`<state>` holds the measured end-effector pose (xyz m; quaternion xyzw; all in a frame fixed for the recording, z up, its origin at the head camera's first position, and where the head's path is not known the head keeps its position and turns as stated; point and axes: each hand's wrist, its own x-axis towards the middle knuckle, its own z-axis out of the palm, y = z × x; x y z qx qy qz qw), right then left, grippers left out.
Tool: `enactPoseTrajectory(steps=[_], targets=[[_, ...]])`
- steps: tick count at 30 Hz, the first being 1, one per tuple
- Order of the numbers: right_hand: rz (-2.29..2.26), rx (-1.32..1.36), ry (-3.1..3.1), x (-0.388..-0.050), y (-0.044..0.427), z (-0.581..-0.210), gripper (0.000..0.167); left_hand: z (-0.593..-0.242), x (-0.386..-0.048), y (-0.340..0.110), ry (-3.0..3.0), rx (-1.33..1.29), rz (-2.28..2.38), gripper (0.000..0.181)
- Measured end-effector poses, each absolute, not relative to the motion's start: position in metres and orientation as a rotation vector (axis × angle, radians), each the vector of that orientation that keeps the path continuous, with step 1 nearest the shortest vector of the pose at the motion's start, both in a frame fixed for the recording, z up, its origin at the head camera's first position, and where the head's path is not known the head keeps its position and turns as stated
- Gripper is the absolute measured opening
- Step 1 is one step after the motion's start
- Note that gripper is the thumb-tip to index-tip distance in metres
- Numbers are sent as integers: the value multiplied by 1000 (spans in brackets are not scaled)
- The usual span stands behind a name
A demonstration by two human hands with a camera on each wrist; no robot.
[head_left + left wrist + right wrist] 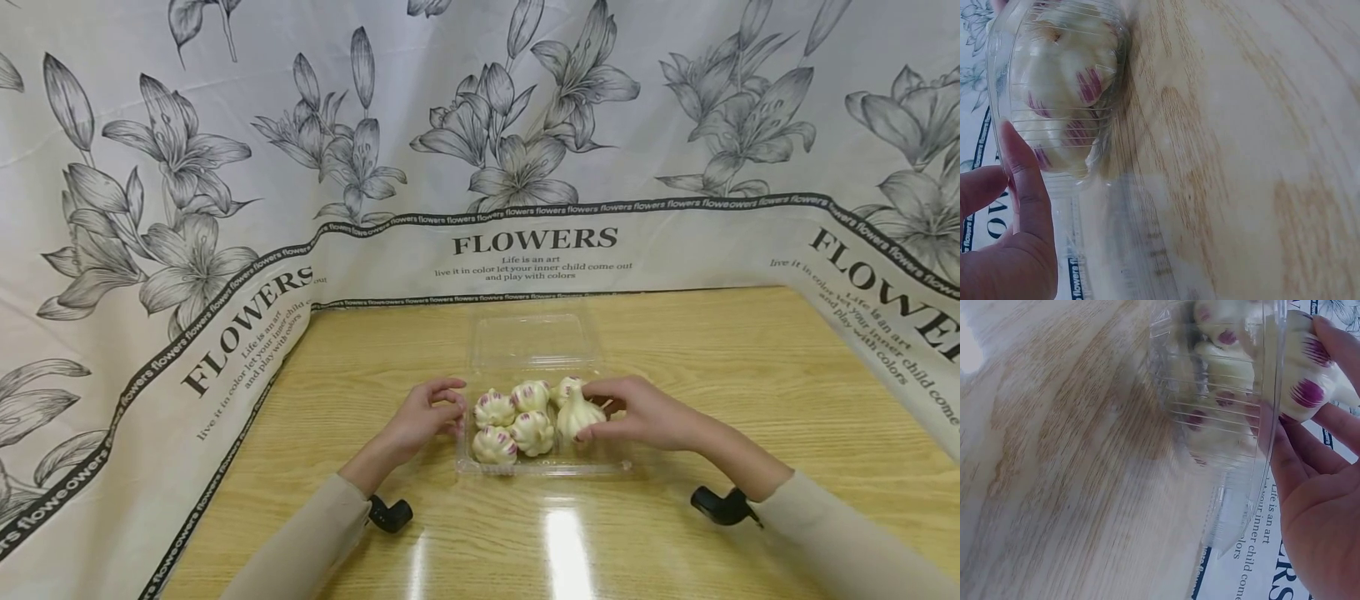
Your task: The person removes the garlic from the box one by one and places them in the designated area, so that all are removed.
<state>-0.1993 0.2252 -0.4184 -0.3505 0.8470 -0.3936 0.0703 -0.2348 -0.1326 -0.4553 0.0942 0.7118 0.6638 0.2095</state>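
Note:
A clear plastic box holds several garlic bulbs, cream with purple marks. My right hand pinches one garlic bulb at the box's right side; in the right wrist view that bulb sits at the rim, between thumb and fingers of the hand. My left hand is at the box's left wall. The left wrist view shows that hand with thumb and a finger meeting at the rim of the box, pinching it.
The box's clear lid lies folded back behind it on the wooden table. A flower-printed cloth hangs along the back and both sides. Black devices are strapped at both wrists.

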Motion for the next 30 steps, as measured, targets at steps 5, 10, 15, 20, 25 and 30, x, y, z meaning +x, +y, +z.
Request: enactPoseTrajectory(steps=[5,10,15,20,25,30], targets=[[-1229,-935,2578,-198,230,-418,44,-456,-235,-133,1986,261,1847,52],[-1287,-865,2541,-200,231,-418,47,-456,-235,-132,1986,253,1849,52],[-1294,-839,2557,-200,232,-416,27,-456,-234,-132,1987,257,1852,52],[-1304,-784,2571,-199,234,-413,36,-455,-234,-133,1994,262,1849,51],[-1312,-761,2589,-197,238,-410,45,-456,-234,-133,1998,265,1847,51],[-1324,-694,2614,-198,242,-408,45,-457,-235,-133,1993,271,1852,51]])
